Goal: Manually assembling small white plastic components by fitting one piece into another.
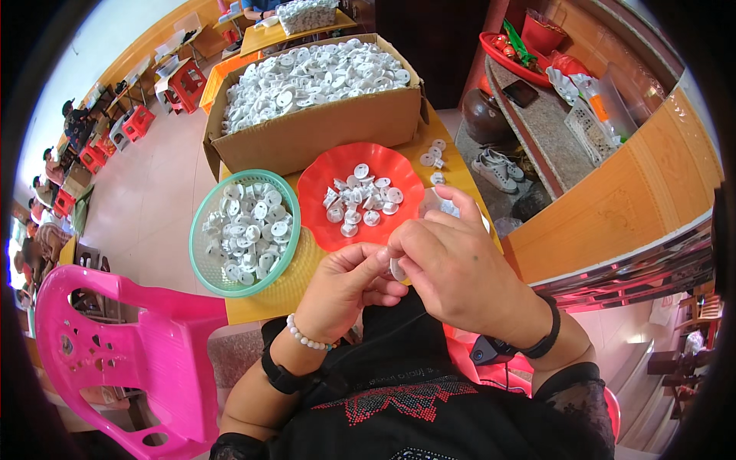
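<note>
My left hand [345,287], with a bead bracelet at its wrist, pinches a small white round plastic piece [397,268] between thumb and fingers. Against the same piece press the closed fingertips of my right hand [456,257]; they hide much of it. Just beyond the hands is a red wavy-rimmed bowl [318,226] with several similar white pieces [372,218] in it. To its left stands a pale green mesh basket [201,264], well filled with such pieces. A whitish container [431,201] sits partly hidden behind my right hand.
A large cardboard box [322,134] heaped with white pieces stands at the yellow table's [310,264] far side. Several loose pieces [427,159] lie right of the bowl. A pink chair [184,345] is at left, a stone counter [540,126] at right. Other people sit far left.
</note>
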Demonstrator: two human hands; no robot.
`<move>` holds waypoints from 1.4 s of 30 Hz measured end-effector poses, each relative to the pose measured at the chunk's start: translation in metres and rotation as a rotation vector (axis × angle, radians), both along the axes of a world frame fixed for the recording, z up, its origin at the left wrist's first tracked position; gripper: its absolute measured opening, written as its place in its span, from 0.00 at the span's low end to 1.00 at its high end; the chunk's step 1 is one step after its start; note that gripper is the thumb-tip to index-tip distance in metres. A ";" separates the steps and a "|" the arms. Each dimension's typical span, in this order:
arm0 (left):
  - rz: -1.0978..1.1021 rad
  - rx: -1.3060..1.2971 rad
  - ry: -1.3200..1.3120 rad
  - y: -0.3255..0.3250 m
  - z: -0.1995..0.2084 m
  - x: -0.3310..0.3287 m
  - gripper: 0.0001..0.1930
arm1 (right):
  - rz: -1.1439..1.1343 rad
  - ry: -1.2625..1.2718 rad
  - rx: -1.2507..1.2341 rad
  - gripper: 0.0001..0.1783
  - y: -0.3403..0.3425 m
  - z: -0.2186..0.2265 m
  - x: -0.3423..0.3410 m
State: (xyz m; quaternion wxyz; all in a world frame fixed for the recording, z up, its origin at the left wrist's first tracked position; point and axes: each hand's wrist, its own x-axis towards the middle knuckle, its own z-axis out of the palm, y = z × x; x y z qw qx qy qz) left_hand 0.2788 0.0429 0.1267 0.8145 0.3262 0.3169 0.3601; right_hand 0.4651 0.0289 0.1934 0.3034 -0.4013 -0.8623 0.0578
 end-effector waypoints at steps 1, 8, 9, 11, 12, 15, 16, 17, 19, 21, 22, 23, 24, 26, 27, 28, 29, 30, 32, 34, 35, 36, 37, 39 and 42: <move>0.000 0.000 0.000 0.000 -0.001 -0.001 0.11 | 0.002 0.014 -0.001 0.10 0.001 -0.003 0.001; 0.000 -0.085 -0.143 0.001 -0.007 -0.007 0.11 | -0.032 0.167 -0.051 0.07 -0.002 -0.012 0.006; -0.009 -0.078 -0.141 0.001 -0.006 -0.007 0.12 | -0.034 0.166 -0.051 0.07 -0.002 -0.013 0.007; -0.010 -0.072 -0.145 0.001 -0.005 -0.006 0.11 | -0.044 0.173 -0.095 0.05 -0.003 -0.015 0.008; -0.008 -0.066 -0.146 0.000 -0.005 -0.006 0.11 | -0.044 0.174 -0.096 0.05 -0.003 -0.016 0.008; 0.007 -0.044 -0.100 0.000 -0.002 -0.004 0.11 | -0.042 0.168 -0.091 0.04 -0.003 -0.018 0.006; 0.007 -0.045 -0.100 -0.001 -0.001 -0.003 0.11 | -0.053 0.149 -0.053 0.04 -0.003 -0.018 0.005; 0.013 -0.039 -0.092 -0.001 0.000 -0.002 0.11 | -0.063 0.130 -0.015 0.05 -0.003 -0.018 0.005; 0.022 -0.034 -0.083 -0.001 0.000 -0.002 0.11 | -0.072 0.120 -0.006 0.05 -0.003 -0.019 0.003; 0.027 -0.031 -0.049 -0.001 -0.001 -0.002 0.11 | -0.082 0.109 0.004 0.05 -0.003 -0.020 0.001; 0.027 -0.031 -0.049 -0.001 -0.001 -0.001 0.11 | -0.084 0.096 0.022 0.05 -0.003 -0.021 0.001; 0.035 -0.031 -0.034 -0.002 0.000 0.000 0.11 | -0.086 0.084 0.041 0.05 -0.002 -0.022 0.000; 0.044 -0.030 -0.019 -0.002 0.000 0.000 0.11 | -0.086 0.084 0.041 0.05 -0.002 -0.022 0.000; 0.049 -0.036 -0.028 -0.002 -0.001 0.000 0.11 | -0.081 0.082 0.046 0.06 -0.002 -0.023 0.001; 0.055 -0.042 -0.038 -0.001 -0.001 0.000 0.10 | -0.081 0.082 0.047 0.06 -0.001 -0.023 0.002; 0.054 -0.041 -0.038 -0.001 -0.002 -0.001 0.10 | -0.054 0.109 0.014 0.06 0.000 -0.023 0.004; 0.055 -0.046 -0.049 0.000 -0.003 -0.001 0.10 | -0.027 0.135 -0.018 0.05 0.000 -0.023 0.006; 0.057 -0.050 -0.060 0.000 -0.003 -0.002 0.10 | -0.026 0.135 -0.018 0.05 0.000 -0.022 0.007; 0.056 -0.048 -0.058 0.000 -0.001 -0.002 0.10 | -0.033 0.219 -0.121 0.05 -0.001 -0.020 0.007; 0.051 -0.045 -0.057 0.000 0.000 -0.003 0.10 | -0.027 0.196 -0.098 0.05 0.001 -0.020 0.006; 0.053 -0.041 -0.055 0.000 0.000 -0.003 0.10 | -0.020 0.174 -0.075 0.05 0.001 -0.021 0.006; 0.057 -0.037 -0.053 0.000 0.000 -0.003 0.10 | -0.017 0.176 -0.075 0.05 0.003 -0.022 0.005; 0.060 -0.036 -0.050 0.001 -0.002 -0.004 0.10 | -0.014 0.177 -0.070 0.04 0.004 -0.023 0.004; 0.091 0.008 -0.010 0.004 -0.003 -0.007 0.10 | -0.008 0.182 -0.063 0.04 0.007 -0.026 0.003; 0.286 0.179 0.060 0.016 0.004 -0.029 0.10 | -0.143 0.203 -0.114 0.02 0.013 -0.042 0.014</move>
